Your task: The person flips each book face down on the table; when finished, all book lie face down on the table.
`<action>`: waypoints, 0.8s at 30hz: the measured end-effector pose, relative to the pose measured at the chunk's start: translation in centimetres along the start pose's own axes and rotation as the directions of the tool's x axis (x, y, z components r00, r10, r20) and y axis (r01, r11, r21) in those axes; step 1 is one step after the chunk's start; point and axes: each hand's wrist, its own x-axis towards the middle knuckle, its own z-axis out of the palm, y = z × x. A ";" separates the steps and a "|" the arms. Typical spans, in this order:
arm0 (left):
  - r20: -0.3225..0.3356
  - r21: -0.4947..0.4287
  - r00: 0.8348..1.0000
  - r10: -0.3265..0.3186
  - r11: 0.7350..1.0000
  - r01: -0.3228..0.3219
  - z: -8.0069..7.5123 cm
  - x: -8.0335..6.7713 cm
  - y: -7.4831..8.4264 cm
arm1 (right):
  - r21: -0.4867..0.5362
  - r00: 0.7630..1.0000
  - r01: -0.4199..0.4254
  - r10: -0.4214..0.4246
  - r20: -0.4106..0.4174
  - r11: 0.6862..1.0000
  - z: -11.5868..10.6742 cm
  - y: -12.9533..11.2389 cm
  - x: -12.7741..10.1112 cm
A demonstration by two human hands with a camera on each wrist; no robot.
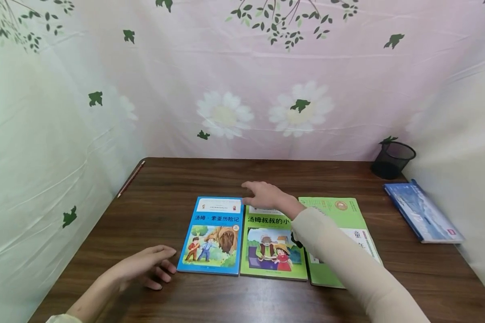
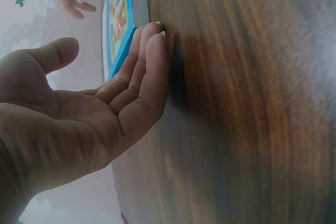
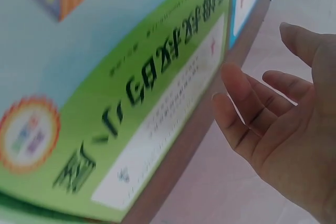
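Three books lie in a row on the wooden table. On the left is a blue book (image 1: pixel 212 235), in the middle a green book with a picture of two figures (image 1: pixel 272 251), and on the right a plainer green book (image 1: pixel 331 211). My left hand (image 1: pixel 147 267) is beside the lower left corner of the blue book, fingers loosely bent and holding nothing. Over the top edge of the middle book (image 3: pixel 157 77) hovers my right hand (image 3: pixel 283 114), its fingers spread and empty. My right forearm hides parts of the middle and right books.
A blue and white book (image 1: pixel 424 213) lies near the table's right edge. Behind it stands a black mesh pen holder (image 1: pixel 392 159). Along the left edge lies a dark red pencil (image 1: pixel 131 178). Patterned cloth (image 1: pixel 250 80) hangs behind the wooden table (image 1: pixel 169 179) and at both sides.
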 end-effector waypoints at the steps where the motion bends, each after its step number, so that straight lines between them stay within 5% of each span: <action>1: 0.005 -0.005 1.000 0.000 1.000 0.000 0.0 -0.1 -0.1 | 0.003 1.000 -0.002 0.002 0.001 1.000 0.2 -0.1 0.2; 24: 0.088 -0.086 0.995 -0.039 0.995 0.046 1.1 -0.7 -0.2 | -0.140 0.999 -0.041 0.037 -0.027 0.989 3.3 -1.8 2.2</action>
